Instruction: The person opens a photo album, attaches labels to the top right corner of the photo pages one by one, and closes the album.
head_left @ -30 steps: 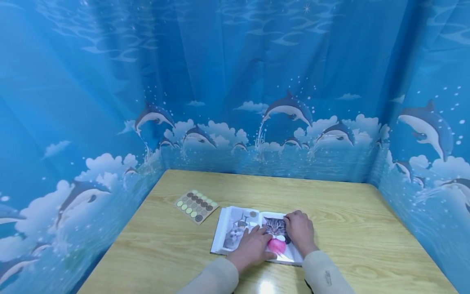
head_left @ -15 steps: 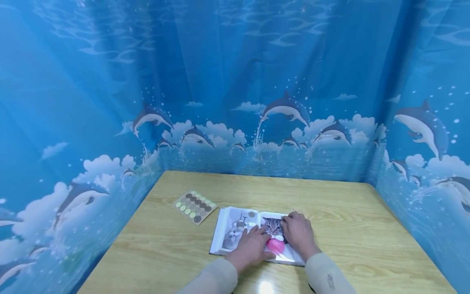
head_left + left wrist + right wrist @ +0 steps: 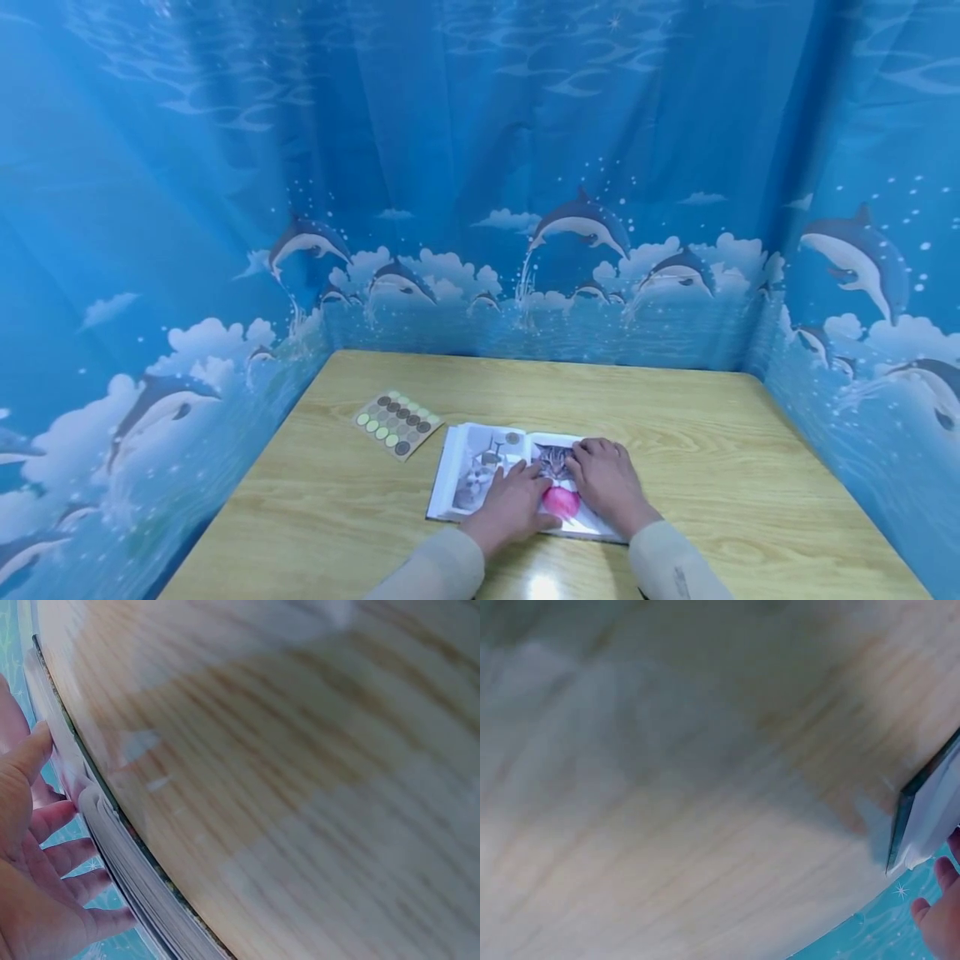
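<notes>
we see an open picture book [image 3: 517, 479] lying near the front middle of the wooden table [image 3: 675, 433]. our left hand [image 3: 513, 504] rests flat on its pages, fingers straight and slightly spread. our right hand [image 3: 606, 483] lies flat on the right page, fingers together, just beside a pink patch [image 3: 561, 502]. a sticker sheet [image 3: 397, 422] lies to the far left of the book, apart from it.

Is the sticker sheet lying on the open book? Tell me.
No, the sticker sheet lies on the table, left of the open book.
</notes>
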`<state>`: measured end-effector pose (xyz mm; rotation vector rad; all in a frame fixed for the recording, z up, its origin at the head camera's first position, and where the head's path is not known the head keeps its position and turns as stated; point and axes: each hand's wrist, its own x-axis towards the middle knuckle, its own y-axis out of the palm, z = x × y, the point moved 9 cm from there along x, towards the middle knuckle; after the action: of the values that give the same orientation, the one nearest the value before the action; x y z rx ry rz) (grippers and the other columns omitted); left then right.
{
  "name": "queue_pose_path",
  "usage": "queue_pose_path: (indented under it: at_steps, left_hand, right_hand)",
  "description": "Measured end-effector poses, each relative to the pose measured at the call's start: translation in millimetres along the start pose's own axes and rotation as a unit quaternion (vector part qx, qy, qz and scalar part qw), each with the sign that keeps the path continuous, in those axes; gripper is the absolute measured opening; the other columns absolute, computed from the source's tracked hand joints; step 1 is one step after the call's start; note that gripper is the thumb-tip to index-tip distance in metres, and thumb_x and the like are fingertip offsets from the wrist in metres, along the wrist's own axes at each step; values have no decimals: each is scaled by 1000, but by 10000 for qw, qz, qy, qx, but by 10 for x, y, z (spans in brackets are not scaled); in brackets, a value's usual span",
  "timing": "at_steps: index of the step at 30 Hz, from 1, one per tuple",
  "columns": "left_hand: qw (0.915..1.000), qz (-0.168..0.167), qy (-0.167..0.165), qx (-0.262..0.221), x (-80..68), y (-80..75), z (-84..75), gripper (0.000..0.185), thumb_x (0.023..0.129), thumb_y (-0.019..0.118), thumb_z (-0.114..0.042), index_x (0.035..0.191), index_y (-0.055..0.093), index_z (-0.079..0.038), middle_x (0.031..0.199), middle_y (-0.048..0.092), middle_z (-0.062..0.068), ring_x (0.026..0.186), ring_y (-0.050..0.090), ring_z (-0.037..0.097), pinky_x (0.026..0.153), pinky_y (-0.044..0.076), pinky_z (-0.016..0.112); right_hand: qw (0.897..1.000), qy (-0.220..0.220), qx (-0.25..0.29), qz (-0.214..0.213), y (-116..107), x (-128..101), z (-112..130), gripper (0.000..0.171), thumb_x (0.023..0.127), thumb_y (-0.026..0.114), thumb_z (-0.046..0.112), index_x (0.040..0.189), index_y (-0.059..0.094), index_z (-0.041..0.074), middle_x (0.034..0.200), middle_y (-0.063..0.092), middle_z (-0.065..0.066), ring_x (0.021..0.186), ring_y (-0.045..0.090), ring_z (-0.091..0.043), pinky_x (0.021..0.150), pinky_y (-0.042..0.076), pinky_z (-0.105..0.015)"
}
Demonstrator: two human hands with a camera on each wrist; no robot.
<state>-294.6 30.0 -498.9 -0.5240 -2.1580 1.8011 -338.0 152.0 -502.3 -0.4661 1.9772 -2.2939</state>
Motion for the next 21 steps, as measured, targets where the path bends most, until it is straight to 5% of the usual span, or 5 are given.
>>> queue_pose_path:
  at_steps: [21]
  left_hand:
    - [9999,84,-58,-71,12,18,12,67,83,70,-59,136,60,-20,150,47,4,138,41,32,110,33,60]
  right_hand:
    - [9998,44,167,65,-6,-63,32,51,104,47,38,139,54,3,141,53,-16,132,43,-42,112,23,-66]
